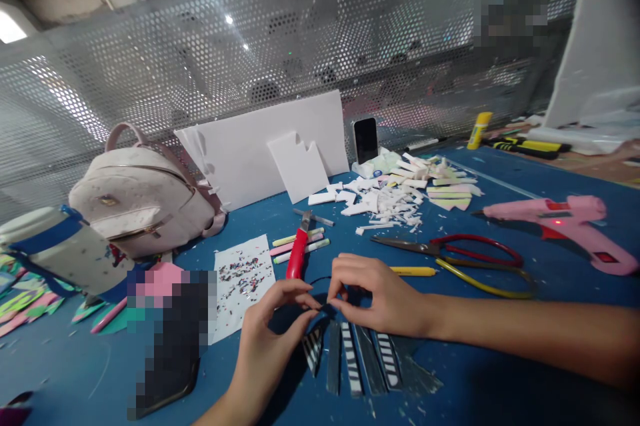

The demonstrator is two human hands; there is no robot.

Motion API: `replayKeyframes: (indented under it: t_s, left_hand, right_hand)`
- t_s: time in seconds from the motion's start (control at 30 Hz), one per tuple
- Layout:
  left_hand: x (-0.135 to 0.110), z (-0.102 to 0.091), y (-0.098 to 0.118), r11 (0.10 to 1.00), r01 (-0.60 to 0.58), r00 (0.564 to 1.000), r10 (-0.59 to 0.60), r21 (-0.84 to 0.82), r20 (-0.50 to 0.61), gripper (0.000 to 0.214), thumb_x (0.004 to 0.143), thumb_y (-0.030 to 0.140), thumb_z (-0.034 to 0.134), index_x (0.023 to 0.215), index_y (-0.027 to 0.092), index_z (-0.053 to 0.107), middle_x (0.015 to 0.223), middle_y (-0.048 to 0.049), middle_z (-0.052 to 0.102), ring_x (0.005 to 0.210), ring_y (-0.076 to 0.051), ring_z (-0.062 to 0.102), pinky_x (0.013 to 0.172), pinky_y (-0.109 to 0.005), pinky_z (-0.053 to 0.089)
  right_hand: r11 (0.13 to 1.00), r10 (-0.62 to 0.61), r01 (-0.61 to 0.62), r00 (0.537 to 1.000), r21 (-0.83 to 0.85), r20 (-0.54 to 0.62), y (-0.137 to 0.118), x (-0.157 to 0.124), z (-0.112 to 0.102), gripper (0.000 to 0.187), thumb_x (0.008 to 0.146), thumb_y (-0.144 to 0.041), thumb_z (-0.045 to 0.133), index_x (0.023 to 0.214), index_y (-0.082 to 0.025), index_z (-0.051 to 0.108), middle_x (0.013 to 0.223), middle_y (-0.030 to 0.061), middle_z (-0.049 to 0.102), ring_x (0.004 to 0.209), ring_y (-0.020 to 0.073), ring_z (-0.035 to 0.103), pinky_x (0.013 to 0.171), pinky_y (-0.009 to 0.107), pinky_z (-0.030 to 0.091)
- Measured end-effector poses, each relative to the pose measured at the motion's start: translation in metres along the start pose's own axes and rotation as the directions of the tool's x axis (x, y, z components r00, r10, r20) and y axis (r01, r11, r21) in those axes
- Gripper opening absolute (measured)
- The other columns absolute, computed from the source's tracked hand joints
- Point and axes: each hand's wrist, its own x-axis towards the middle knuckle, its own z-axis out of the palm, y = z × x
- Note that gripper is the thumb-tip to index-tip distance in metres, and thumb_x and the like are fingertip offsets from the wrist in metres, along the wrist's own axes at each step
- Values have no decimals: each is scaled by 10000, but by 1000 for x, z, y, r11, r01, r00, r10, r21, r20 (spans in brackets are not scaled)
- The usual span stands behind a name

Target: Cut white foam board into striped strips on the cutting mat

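Note:
My left hand (280, 326) and my right hand (367, 289) meet over the near middle of the table, thumb and fingertips pinched close together. Between the fingertips is a small dark piece (327, 310), too small to make out clearly. A thin dark curved line (320, 278) shows just behind it. Right below the hands lies a row of narrow strips: a plain dark strip (333, 359), a black-and-white striped strip (351, 361), another dark strip (369, 363) and a second striped strip (389, 361). A striped triangular piece (313, 349) rests beside my left thumb.
Behind the hands lie a red-handled cutter (299, 253), markers (305, 248) and a paper with tiny scraps (243, 279). To the right are scissors (480, 253), a yellow pencil (414, 271) and a pink glue gun (565, 219). White scraps (385, 203), a backpack (145, 193) and a phone (170, 346) surround them.

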Motion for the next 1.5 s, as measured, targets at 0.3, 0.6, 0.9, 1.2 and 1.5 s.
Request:
replayKeyframes:
  t_s: [0.3,0.6,0.9,1.2,1.5]
  left_hand:
    - [1,0,-4,1000,-6,1000,6,3,3,206,836,118,671,1010,224,642,823,12,743,784,-138,703,792,-265,566]
    - [1,2,1,1000,-5,1000,5,30,2,185,836,130,671,994,223,644,806,10,749,767,-144,717,777,-264,576]
    - [0,3,-3,996,-12,999,9,88,34,45,834,166,695,834,211,698,790,4,730,737,-141,700,727,-237,546]
    - [0,5,-2,999,24,998,-26,25,60,116,832,179,702,894,215,611,734,38,690,712,-135,664,713,-234,498]
    - [2,1,-8,966,-95,989,64,242,131,145,891,187,661,983,285,717,823,20,725,810,-191,637,815,-337,421]
  right_hand:
    - [1000,-6,6,1000,-13,5,1,-1,1,85,885,-164,578,803,-182,595,734,3,559,730,151,500,654,286,390]
    - [999,-31,31,999,-32,19,0,0,1,93,893,-172,568,802,-182,587,742,7,568,732,151,498,655,287,387]
    - [993,-76,79,996,-87,47,-2,1,1,90,876,-163,568,793,-180,596,732,7,573,704,146,490,623,278,365]
    - [993,-91,98,992,-72,91,1,-1,2,91,900,-161,569,935,-203,642,803,8,605,763,148,532,664,274,394]
    - [991,-80,84,996,-103,37,1,2,-5,73,851,-127,562,871,-193,588,798,7,606,759,147,520,675,277,398]
